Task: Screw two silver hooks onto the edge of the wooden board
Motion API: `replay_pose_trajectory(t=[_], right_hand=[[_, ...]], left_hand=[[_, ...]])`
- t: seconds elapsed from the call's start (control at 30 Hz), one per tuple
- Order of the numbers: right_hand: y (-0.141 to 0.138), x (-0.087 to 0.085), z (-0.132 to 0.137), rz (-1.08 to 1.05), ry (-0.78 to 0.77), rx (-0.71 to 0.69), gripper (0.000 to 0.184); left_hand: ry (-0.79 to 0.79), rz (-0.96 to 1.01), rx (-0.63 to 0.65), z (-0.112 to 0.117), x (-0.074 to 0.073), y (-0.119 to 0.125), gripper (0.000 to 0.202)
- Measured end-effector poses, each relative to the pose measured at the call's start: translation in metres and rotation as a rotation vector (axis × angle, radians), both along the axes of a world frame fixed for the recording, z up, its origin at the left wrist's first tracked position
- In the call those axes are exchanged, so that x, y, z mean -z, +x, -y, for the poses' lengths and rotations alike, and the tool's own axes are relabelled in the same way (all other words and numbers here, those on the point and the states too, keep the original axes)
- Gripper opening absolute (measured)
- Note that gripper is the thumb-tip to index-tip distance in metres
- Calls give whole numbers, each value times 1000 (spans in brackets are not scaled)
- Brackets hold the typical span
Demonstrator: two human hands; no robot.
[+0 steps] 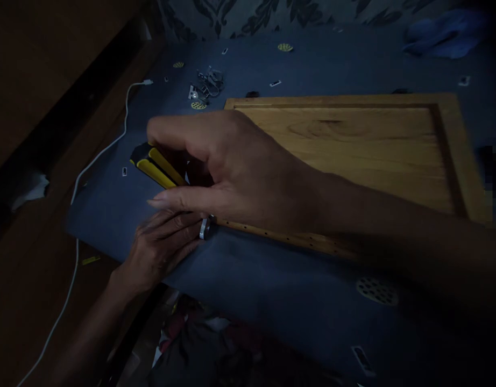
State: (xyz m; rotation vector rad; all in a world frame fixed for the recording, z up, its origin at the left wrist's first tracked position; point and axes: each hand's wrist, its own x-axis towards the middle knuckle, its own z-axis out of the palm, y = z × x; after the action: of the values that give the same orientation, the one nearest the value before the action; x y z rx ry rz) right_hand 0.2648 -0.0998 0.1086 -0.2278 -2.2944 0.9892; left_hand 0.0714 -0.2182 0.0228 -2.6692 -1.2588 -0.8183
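My right hand reaches in from the right and is closed around a black and yellow tool handle near the left corner of a wooden panel. The panel lies flat on a blue cloth and has a row of small holes along its near edge. My left hand rests under the right one at that corner. Its fingers press a small metal fitting against the panel's edge.
A white cable runs along the left side of the cloth. A pile of metal hardware and small round perforated discs lie beyond the panel. Another perforated disc lies near me. A blue rag sits far right.
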Motion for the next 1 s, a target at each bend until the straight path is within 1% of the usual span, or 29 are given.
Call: replay_pose_trajectory(t=[0.07, 0.17, 0.23, 0.3, 0.4, 0.43, 0.5, 0.6, 0.7, 0.77, 0.83, 0.9, 1.0], right_hand=[[-2, 4, 1, -54, -58, 41, 43], [-1, 5, 0, -43, -121, 72, 37], [2, 3, -1, -19, -153, 41, 30], [5, 2, -3, -8, -171, -20, 23], [8, 4, -4, -4, -168, -96, 22], [8, 6, -4, -20, -159, -84, 23], [6, 12, 0, -78, -131, -14, 24], [2, 20, 6, -188, -45, 91, 22], [2, 21, 10, -279, 22, 187, 21], [5, 20, 10, -255, 19, 278, 24], [9, 20, 9, -193, 5, 339, 30], [11, 22, 7, -191, -5, 352, 34], [10, 29, 4, -224, -3, 333, 37]], left_hand=[[-3, -10, 0, 0, 0, 0, 20], [-9, -12, 5, 0, 0, -1, 20], [-27, -5, 1, 0, -1, -1, 21], [-39, -1, -5, 0, -1, 0, 21], [-29, 3, -5, 1, 0, 0, 21], [-21, 7, -7, 1, 0, 1, 20], [-8, 9, -13, 1, 0, 1, 20], [-6, 5, -21, 1, 0, 1, 18], [-25, 16, -16, 1, -1, 2, 19], [-34, 26, -8, 1, -1, 3, 20], [-46, 34, -7, 1, -1, 3, 21], [-59, 48, -11, 1, 0, 3, 22], [-59, 47, -16, 2, 1, 2, 23]])
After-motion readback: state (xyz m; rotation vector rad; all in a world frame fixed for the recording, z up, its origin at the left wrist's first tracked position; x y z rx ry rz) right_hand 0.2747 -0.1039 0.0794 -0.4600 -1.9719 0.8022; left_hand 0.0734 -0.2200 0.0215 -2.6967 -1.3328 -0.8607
